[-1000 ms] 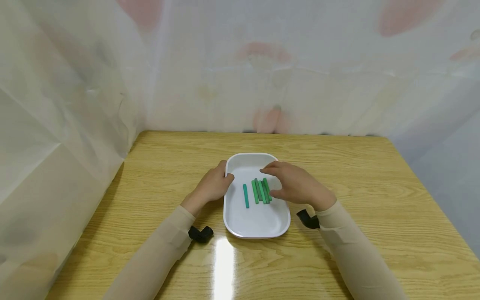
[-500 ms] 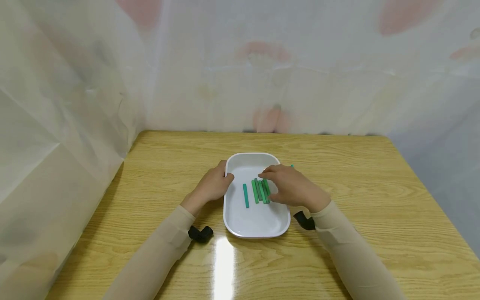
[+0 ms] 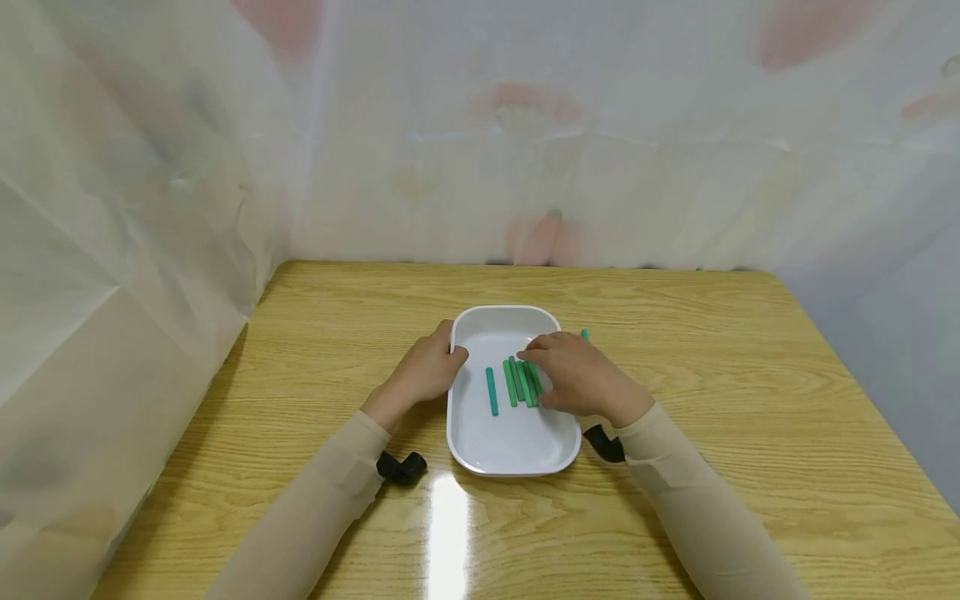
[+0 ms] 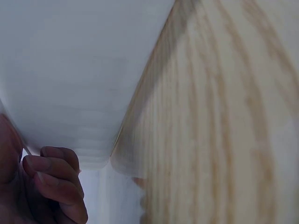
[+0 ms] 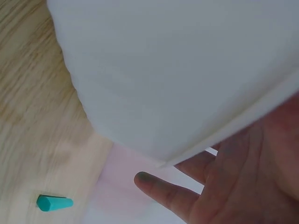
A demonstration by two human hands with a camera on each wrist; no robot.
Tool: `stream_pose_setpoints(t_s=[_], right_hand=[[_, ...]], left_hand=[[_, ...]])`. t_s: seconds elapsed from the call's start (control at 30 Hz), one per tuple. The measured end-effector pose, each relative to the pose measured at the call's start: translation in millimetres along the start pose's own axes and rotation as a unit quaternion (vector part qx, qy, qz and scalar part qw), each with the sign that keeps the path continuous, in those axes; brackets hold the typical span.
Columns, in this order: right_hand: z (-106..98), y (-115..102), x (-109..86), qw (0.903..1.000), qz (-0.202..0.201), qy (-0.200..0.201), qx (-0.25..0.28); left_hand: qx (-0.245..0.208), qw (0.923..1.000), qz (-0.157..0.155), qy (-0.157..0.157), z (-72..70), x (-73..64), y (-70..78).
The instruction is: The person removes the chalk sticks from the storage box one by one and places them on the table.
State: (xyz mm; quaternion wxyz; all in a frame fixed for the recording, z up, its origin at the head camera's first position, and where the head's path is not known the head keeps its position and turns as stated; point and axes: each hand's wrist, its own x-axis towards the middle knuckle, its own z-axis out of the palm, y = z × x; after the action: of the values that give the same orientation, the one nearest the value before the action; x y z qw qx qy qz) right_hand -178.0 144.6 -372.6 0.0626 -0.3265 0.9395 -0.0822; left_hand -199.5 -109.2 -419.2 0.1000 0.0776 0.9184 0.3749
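A white tray (image 3: 517, 454) stands on the table with several green sticks (image 3: 522, 383) bunched side by side in it, looking like chalk or crayons. One teal stick (image 3: 492, 392) lies apart, left of the bunch. My left hand (image 3: 423, 367) grips the tray's left wall, thumb over the rim and fingers outside. My right hand (image 3: 581, 375) reaches over the right rim, thumb and fingers spread around the bunch's right side. The tray wall hides some of its fingertips in the right wrist view, where one finger (image 5: 161, 189) extends outside the rim.
A separate teal stick (image 5: 53, 202) lies on the table to the right of the tray, mostly behind the right hand in the head view. Black curved pieces (image 3: 402, 469) sit at both wrists. Patterned sheeting (image 3: 480, 150) hangs behind and left of the wooden table (image 3: 360, 292).
My right hand has lowered and shifted slightly left, its fingers closer around the right side of the bunch. The stick beyond the hand has come into view. The left hand and tray stay put.
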Motion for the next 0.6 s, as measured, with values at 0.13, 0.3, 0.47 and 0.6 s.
stream_pose_setpoints(t_s=[0.13, 0.3, 0.47, 0.6], right_hand=[[4.1, 0.3, 1.7, 1.0, 0.006, -0.004, -0.005], [8.4, 1.3, 2.7, 0.9997, 0.009, -0.012, -0.02], [9.3, 1.4, 3.1, 0.9993, 0.011, -0.024, -0.027], [8.8, 0.5, 3.5, 0.9987, 0.014, -0.036, -0.032]], left_hand=[[-0.003, 1.0, 0.0, -0.002, 0.0, -0.1, 0.3], [-0.002, 1.0, 0.001, -0.002, -0.1, -0.1, 0.3], [-0.001, 1.0, 0.003, -0.001, -0.1, 0.1, -0.5], [-0.004, 1.0, 0.004, -0.003, -0.2, -0.6, 0.0]])
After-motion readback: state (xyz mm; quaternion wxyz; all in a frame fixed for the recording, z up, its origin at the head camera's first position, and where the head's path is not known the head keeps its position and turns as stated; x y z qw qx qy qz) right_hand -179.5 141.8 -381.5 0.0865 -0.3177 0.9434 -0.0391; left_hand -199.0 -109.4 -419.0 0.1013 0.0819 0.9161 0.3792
